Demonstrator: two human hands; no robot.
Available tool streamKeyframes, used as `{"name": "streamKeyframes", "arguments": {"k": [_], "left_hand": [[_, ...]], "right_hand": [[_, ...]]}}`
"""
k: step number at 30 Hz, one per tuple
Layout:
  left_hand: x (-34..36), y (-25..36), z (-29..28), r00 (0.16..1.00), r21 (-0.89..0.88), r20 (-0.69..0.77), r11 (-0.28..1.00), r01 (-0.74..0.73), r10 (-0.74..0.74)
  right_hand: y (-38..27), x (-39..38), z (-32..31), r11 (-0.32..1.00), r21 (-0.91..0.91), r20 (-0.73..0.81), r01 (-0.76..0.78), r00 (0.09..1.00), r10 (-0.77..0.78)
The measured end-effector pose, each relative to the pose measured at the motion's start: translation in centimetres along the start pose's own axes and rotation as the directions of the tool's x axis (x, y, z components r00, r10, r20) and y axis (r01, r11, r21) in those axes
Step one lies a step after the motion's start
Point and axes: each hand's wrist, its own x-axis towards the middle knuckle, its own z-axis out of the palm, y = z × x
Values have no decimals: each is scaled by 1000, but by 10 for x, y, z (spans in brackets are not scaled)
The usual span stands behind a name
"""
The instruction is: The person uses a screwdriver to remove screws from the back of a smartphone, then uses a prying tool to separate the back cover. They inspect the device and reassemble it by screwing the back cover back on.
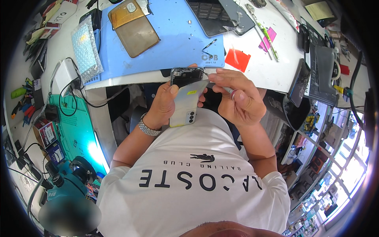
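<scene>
My left hand (164, 102) is wrapped round an opened phone (183, 74) at the centre, its dark inner parts exposed at the top. A pale iridescent back cover (187, 104), with camera openings and a small yellow label, lies over the phone's lower part at an angle. My right hand (242, 102) grips a slim screwdriver (227, 89) with a pink-ringed end, its tip at the phone's upper right edge. Just beyond the phone is the blue mat (173, 49) on the white desk (252, 75).
A used phone case (136, 33), bubble wrap (85, 49), a tablet (209, 15), a red card (237, 59) and tools (268, 39) lie on the desk. A microscope (65, 187) and green mat (71, 122) stand left. Phones (298, 83) and shelving (323, 158) are right.
</scene>
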Motion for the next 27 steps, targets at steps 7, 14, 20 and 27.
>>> {"name": "streamKeyframes", "arguments": {"k": [7,14,20,27], "left_hand": [[0,3,3,1000,5,-13,1000,7,-7],[-1,1,1,1000,-25,15,1000,9,-9],[-1,1,2,1000,-97,20,995,-2,4],[-2,1,2,1000,-106,28,994,-7,10]], "right_hand": [[25,7,15,991,-34,-170,131,976,-135],[44,37,13,981,-196,-309,-1,949,-61],[55,55,15,982,-188,-348,-29,937,-39],[65,61,18,980,-198,-298,-15,953,-45]]}}
